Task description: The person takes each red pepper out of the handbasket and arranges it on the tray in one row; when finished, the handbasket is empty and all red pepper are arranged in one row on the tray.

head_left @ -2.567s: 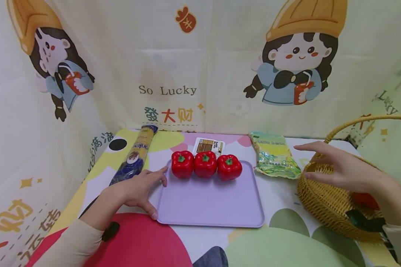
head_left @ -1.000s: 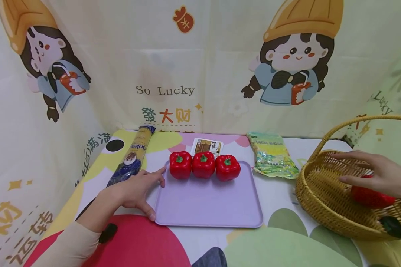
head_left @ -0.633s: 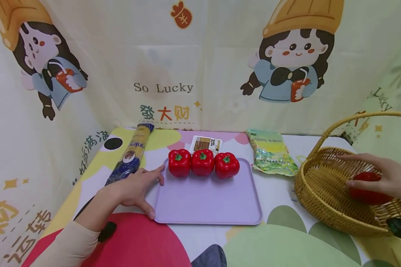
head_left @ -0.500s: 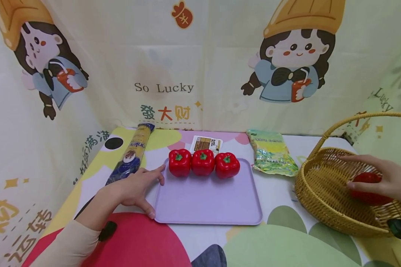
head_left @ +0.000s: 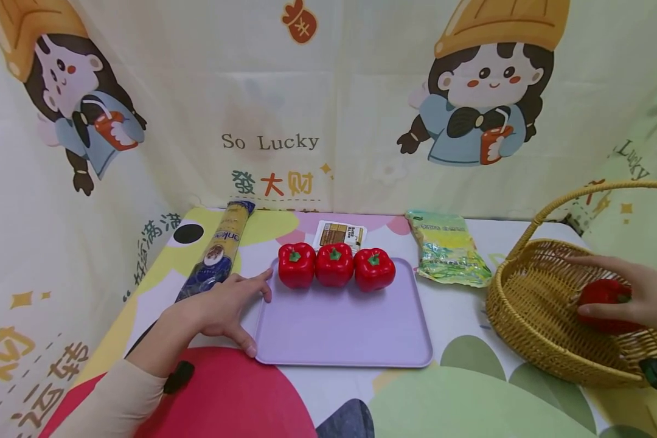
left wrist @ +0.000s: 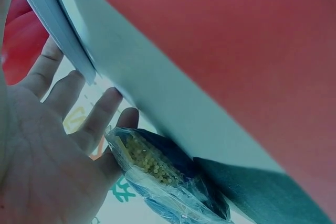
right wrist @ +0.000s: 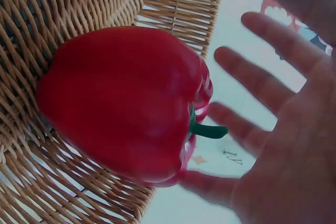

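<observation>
My left hand rests at the left edge of a lilac tray, thumb and a fingertip at its rim. In the left wrist view its fingers lie spread beside the tray edge and a pack of spaghetti. On the tray's far side stand red bell peppers in a row. My right hand reaches into a wicker basket, fingers spread around another red bell pepper. The right wrist view shows this pepper with its green stem towards the palm, one fingertip right at its lower edge.
Behind the left hand lies the spaghetti pack. A small labelled pack sits behind the peppers, and a green and yellow bag lies between tray and basket. The basket's tall handle arches over its opening. Printed cloth hangs behind the table.
My right hand has moved right from above the basket's left side, down to the red bell pepper inside. That pepper has turned, its green stem now showing. The left hand stays at the tray.
</observation>
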Tool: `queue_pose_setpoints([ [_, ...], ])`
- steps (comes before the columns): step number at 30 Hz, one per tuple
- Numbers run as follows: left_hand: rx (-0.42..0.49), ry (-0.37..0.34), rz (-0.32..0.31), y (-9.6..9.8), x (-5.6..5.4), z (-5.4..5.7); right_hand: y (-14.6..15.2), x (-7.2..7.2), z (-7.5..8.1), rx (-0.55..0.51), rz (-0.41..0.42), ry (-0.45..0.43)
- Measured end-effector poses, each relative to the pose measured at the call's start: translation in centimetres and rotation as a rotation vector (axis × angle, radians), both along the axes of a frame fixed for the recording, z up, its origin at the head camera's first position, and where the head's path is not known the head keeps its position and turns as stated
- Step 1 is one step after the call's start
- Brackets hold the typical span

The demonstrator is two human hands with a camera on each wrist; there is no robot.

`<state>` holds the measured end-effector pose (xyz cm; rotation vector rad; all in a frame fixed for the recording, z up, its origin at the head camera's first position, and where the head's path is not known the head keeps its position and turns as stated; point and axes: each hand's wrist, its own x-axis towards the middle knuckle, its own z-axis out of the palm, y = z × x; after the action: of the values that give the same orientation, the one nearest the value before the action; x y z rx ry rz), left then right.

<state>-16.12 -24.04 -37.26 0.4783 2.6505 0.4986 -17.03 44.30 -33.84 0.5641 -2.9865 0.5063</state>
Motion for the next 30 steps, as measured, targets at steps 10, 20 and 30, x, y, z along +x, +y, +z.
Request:
queue_pose_setpoints([
  [10,-0.011,-0.009,0.014,0.0,0.0,-0.1,0.9,-0.5,-0.1,0.161,0.033,0.013],
  [20,-0.014,-0.014,0.018,0.0,-0.2,-0.1,0.6,-0.1,0.6,0.075,-0.018,-0.145],
  [30,-0.003,-0.03,0.014,0.0,-0.3,0.0,-0.3,0.3,0.7,-0.01,-0.05,-0.12],
])
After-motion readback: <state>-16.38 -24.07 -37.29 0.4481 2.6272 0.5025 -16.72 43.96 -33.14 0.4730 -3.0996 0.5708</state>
